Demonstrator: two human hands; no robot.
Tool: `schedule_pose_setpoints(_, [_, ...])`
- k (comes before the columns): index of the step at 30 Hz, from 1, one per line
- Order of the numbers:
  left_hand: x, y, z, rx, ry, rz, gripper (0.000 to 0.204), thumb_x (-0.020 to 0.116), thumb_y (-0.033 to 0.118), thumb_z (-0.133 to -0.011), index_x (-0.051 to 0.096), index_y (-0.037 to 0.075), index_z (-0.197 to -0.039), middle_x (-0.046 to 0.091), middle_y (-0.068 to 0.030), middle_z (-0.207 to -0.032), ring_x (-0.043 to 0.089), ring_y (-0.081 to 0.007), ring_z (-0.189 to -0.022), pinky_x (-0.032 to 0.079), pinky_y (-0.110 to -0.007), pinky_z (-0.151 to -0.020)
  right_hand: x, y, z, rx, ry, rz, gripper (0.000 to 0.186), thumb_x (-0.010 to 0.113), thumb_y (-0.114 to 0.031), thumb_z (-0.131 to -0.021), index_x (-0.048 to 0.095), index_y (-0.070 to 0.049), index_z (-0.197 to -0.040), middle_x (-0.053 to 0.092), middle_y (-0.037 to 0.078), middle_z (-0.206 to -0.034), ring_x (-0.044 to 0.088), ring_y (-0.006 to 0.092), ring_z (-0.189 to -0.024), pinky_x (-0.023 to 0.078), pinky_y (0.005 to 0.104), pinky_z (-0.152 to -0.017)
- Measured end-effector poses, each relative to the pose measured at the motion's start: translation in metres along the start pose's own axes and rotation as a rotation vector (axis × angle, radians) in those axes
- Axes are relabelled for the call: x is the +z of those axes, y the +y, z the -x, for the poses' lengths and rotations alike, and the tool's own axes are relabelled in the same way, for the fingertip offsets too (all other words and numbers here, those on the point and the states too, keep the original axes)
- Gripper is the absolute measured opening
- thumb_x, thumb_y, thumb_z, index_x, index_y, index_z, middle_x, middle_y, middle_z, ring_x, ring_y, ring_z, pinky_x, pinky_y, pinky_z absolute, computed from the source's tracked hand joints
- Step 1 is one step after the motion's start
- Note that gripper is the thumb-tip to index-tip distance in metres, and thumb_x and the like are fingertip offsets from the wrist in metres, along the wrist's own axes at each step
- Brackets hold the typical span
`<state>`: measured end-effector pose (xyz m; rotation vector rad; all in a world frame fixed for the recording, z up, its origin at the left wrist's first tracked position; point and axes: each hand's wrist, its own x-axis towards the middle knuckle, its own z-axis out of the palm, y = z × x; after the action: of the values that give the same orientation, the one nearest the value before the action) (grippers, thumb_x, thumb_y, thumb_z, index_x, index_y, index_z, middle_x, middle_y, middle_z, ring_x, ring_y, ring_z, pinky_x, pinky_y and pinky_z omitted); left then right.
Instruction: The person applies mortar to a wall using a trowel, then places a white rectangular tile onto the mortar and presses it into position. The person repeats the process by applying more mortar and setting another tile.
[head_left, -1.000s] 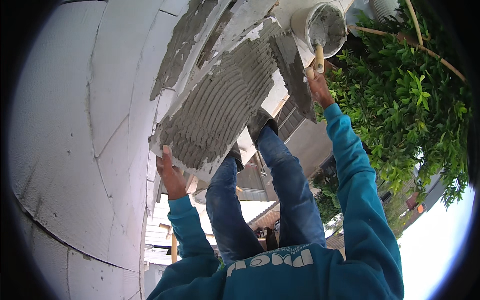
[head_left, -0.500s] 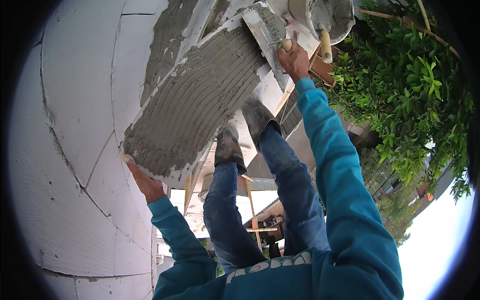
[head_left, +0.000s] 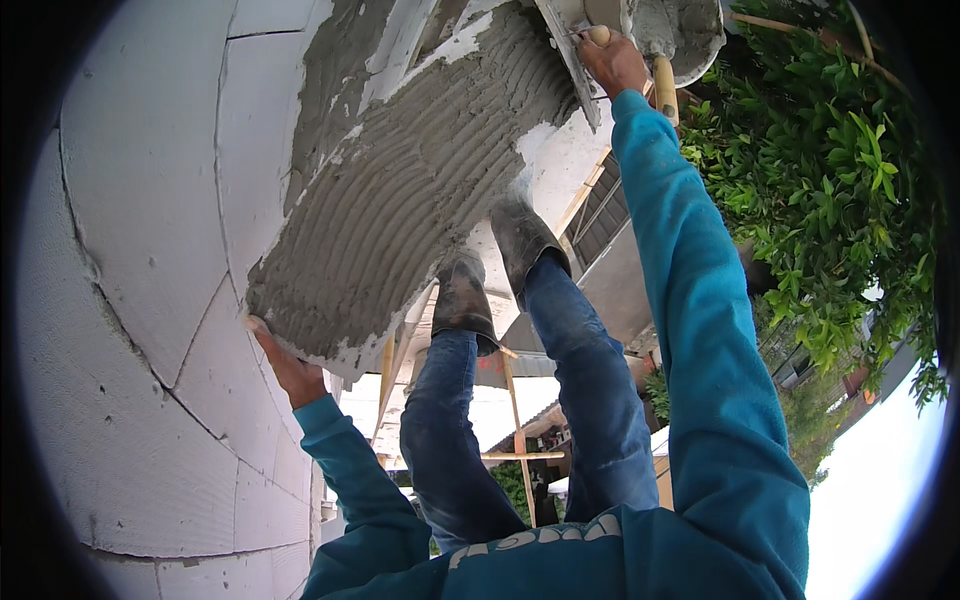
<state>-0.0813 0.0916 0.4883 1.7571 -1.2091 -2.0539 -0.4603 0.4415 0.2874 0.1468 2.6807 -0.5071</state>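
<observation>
A large pale block point(head_left: 535, 142) tilts in front of me, its upper face spread with grey mortar point(head_left: 390, 190) combed into curved ridges. My left hand point(head_left: 290, 368) grips the block's near left corner, thumb at the edge and the other fingers hidden. At the block's far right end, my right hand point(head_left: 612, 65) is closed round the rounded wooden handle of a trowel point(head_left: 570, 60). The trowel's flat metal blade stands on edge beside the mortar. Part of the blade runs out at the top of the view.
To the right of the trowel is a bucket point(head_left: 712, 45) of mortar, with a wooden-handled tool point(head_left: 664, 85) in it. A pale block wall point(head_left: 150, 250) rises on the left. Leafy branches point(head_left: 810, 200) hang at the right. My boots point(head_left: 465, 300) stand beyond wooden poles point(head_left: 515, 430).
My right hand and the trowel have moved up and to the right, toward the bucket. More ridged mortar shows at the far end. My left hand keeps its hold on the corner.
</observation>
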Motion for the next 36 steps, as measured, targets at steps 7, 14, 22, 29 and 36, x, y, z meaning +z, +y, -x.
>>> schedule_pose_setpoints(7, [-0.015,-0.01,0.003,0.011,0.054,0.009,0.073,0.052,0.058,-0.097,0.034,0.013,-0.151,0.038,-0.0116,-0.152,0.039,-0.03,-0.138,0.035,-0.047,-0.115,0.006,-0.002,0.042,0.033,-0.295,-0.367,0.025,0.066,-0.025,-0.085,0.064,-0.001,-0.094,0.054,0.002,-0.058,0.048,0.0114,-0.045,0.037,0.0313,-0.04])
schedule_pose_setpoints(14, [0.036,0.02,0.069,0.097,0.036,-0.142,0.077,0.051,0.058,-0.097,0.034,0.003,-0.149,0.044,-0.0142,-0.146,0.05,-0.0273,-0.131,0.047,-0.041,-0.108,-0.028,-0.059,0.153,-0.031,-0.457,-0.347,0.031,0.066,-0.025,-0.081,0.066,0.001,-0.097,0.069,0.018,-0.079,0.066,0.0264,-0.072,0.051,0.0395,-0.07])
schedule_pose_setpoints(22, [0.059,0.037,0.105,0.028,0.074,-0.175,0.073,0.053,0.056,-0.097,0.039,0.001,-0.144,0.05,-0.0135,-0.138,0.055,-0.0229,-0.122,0.051,-0.036,-0.098,-0.092,-0.129,0.266,-0.035,-0.643,-0.539,0.024,0.063,-0.018,-0.077,0.063,0.001,-0.092,0.066,0.018,-0.074,0.064,0.0274,-0.068,0.051,0.0414,-0.068])
schedule_pose_setpoints(29, [0.072,0.054,0.127,0.024,0.041,0.014,0.089,0.04,0.072,-0.095,0.031,0.003,-0.152,0.039,-0.0152,-0.151,0.037,-0.0257,-0.137,0.028,-0.039,-0.116,-0.15,-0.182,0.349,-0.107,-0.658,-0.558,0.024,0.068,-0.02,-0.077,0.066,-0.001,-0.093,0.066,0.022,-0.073,0.067,0.0377,-0.07,0.052,0.0411,-0.066])
schedule_pose_setpoints(36, [0.048,0.037,0.129,-0.059,-0.053,0.246,0.095,0.031,0.074,-0.095,0.027,-0.001,-0.152,0.034,-0.0171,-0.153,0.034,-0.0277,-0.14,0.022,-0.041,-0.118,-0.175,-0.189,0.393,-0.009,-0.881,-0.679,0.025,0.067,-0.017,-0.078,0.066,-0.003,-0.098,0.069,0.021,-0.082,0.069,0.0341,-0.074,0.052,0.0394,-0.067])
